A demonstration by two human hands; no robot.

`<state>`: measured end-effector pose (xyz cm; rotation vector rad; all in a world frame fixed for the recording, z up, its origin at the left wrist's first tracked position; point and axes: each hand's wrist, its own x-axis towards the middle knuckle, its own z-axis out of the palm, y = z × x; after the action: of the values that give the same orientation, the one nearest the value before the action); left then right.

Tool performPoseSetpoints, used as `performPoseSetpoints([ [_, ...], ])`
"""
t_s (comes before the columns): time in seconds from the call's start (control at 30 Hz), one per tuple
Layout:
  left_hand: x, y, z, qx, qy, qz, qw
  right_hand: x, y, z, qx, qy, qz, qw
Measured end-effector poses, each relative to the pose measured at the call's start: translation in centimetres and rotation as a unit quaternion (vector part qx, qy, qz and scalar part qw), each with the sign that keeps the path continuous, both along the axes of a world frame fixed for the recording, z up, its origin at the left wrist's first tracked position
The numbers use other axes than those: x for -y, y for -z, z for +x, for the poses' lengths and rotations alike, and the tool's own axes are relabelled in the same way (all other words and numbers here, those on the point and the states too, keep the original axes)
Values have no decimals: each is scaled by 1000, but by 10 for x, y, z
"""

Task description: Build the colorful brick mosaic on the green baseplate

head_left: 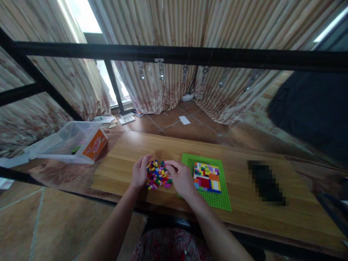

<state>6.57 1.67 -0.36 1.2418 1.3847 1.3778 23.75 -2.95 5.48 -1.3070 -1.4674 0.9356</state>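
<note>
A loose pile of small toy bricks (157, 175) in many colours lies on the wooden table between my hands. My left hand (140, 171) rests along the pile's left side, its fingers loosely curved and apart, with no brick visible in it. At the right edge of the pile, the thumb and fingertips of my right hand (179, 176) are pinched together; whatever is between them is too small to make out. Just right of that hand lies a green baseplate (225, 197). On it stands a rectangular block of tightly fitted multicoloured bricks (207, 177), its left side close to my right hand.
The wooden table (119, 159) runs across the view. A blurred-out dark object (268, 183) lies on its right part. A clear plastic bin (67, 141) with an orange label stands at the left. Black metal bars (174, 54) cross ahead, with striped curtains (163, 25) behind.
</note>
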Motion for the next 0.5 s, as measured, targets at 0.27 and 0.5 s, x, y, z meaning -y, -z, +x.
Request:
performPoseSetpoints([
  [0.27,-1,-3,0,-6,-3,-3,1000,62,7,75,-219,146,-101,959],
  [0.5,-4,0,-3,-41,-1,7,999,73,21,127,-89,237,-53,966],
])
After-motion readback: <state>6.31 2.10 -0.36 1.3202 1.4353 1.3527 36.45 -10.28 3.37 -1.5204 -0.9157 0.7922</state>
